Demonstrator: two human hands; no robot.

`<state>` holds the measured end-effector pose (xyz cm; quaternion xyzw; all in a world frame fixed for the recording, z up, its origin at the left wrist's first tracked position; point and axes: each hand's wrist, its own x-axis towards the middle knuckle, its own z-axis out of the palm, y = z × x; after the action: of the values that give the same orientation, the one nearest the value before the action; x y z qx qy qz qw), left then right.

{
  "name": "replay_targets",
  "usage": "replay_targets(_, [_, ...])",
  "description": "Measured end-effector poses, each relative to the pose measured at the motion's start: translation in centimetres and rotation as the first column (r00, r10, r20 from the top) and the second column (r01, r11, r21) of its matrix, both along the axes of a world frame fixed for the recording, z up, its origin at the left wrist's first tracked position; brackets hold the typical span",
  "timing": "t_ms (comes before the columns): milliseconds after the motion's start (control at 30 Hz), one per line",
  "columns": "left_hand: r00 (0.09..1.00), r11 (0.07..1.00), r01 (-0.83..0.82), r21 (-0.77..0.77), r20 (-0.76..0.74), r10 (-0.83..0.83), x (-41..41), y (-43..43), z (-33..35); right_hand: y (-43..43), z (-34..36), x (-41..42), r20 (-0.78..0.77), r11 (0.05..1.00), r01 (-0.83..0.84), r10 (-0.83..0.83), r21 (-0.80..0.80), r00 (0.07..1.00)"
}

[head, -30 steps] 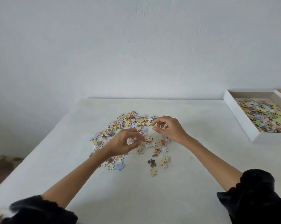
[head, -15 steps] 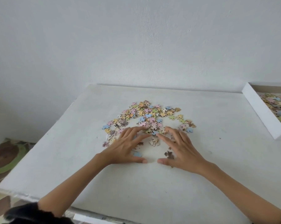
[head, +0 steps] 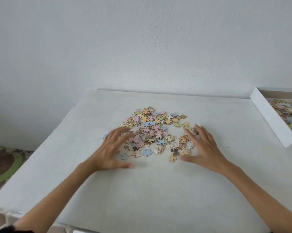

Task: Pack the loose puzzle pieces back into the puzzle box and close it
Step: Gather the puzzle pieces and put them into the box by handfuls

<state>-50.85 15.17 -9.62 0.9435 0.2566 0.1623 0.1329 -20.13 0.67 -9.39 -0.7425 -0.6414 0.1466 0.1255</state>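
My left hand (head: 111,150) is spread wide on the white surface (head: 142,190), at 9 o'clock of the puzzle pieces (head: 152,130). My right hand (head: 204,148) is spread wide too, at 3 o'clock of them, touching some. The box (head: 269,118) sits well apart at 2 o'clock, open, with more pieces inside.

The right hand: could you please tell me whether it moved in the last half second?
Yes. Against the puzzle pieces, the right hand has slid right, toward the box, from the pile's middle to its right edge.
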Motion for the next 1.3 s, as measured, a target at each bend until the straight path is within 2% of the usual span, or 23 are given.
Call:
replay_targets(33, [1.000,1.000,0.018,-0.003,-0.014,-0.019,-0.6,-0.2,-0.1,-0.4,0.1,0.2,-0.003,0.997,-0.037,0.037,-0.071,0.999])
replay_targets(100, [0.998,1.000,0.016,0.026,-0.060,-0.014,-1.0,-0.5,-0.3,-0.7,0.1,-0.3,0.014,0.987,-0.107,0.109,-0.116,0.994])
replay_targets(267, [0.985,0.997,-0.064,0.052,-0.154,0.072,1.7,0.4,-0.3,0.8,-0.6,-3.3,0.108,0.990,-0.132,0.138,-0.055,0.985])
replay_targets(400, [0.992,0.996,-0.062,0.060,-0.109,0.069,4.5,1.0,-0.2,2.1,-0.6,-4.0,0.095,0.994,-0.103,0.106,-0.038,0.990])
replay_targets(467, [0.997,0.993,-0.081,0.080,-0.003,0.081,4.8,1.3,-0.1,2.3,-0.6,-3.9,0.063,0.995,-0.096,0.098,-0.037,0.993])
replay_targets(533, [0.977,0.981,-0.174,0.084,0.144,0.160,4.2,2.0,-0.2,2.5,-0.3,-3.7,0.041,0.993,-0.107,0.109,-0.040,0.993])
replay_targets(600, [0.919,0.942,-0.337,0.000,0.217,0.329,3.1,3.0,-0.3,3.0,-0.1,-3.5,0.021,0.991,-0.125,0.126,-0.042,0.992])
replay_targets(667, [0.866,0.874,-0.462,-0.147,0.137,0.481,2.2,4.4,-0.6,3.9,-0.1,-3.5,-0.004,0.989,-0.145,0.145,-0.016,0.989])
replay_targets(700, [0.861,0.856,-0.484,-0.183,0.074,0.503,2.0,5.0,-0.8,4.4,-0.2,-3.6,-0.026,0.988,-0.154,0.154,0.012,0.988])
replay_targets(800, [0.903,0.883,-0.421,-0.206,-0.004,0.430,2.9,5.7,-0.9,6.3,-0.3,-3.4,-0.157,0.985,-0.082,0.106,0.152,0.982])
replay_targets(900, [0.933,0.882,-0.320,-0.347,0.049,0.358,4.0,5.9,-0.3,7.7,-0.2,-2.0,-0.172,0.966,0.109,-0.069,0.234,0.983])
replay_targets(967, [0.933,0.848,-0.225,-0.480,0.144,0.329,4.4,6.0,0.2,8.2,-0.5,-0.9,-0.141,0.967,0.181,-0.157,0.181,0.978])
replay_targets(1067, [0.913,0.799,-0.122,-0.589,0.250,0.323,4.7,6.2,0.6,8.0,-0.6,-0.8,-0.117,0.990,0.103,-0.092,0.092,0.989])
replay_targets(1133, [0.901,0.805,-0.115,-0.582,0.279,0.331,5.3,6.8,1.0,7.9,-0.2,-1.3,-0.158,0.984,0.090,-0.066,0.152,0.985])
replay_targets(1200, [0.896,0.821,-0.136,-0.554,0.286,0.341,6.1,8.1,1.3,8.5,0.5,-1.1,-0.187,0.956,0.160,-0.115,0.246,0.976])
replay_targets(1300, [0.940,0.836,-0.144,-0.530,0.191,0.283,7.9,10.0,2.1,10.6,1.4,-0.2,-0.206,0.960,0.153,-0.105,0.235,0.973])
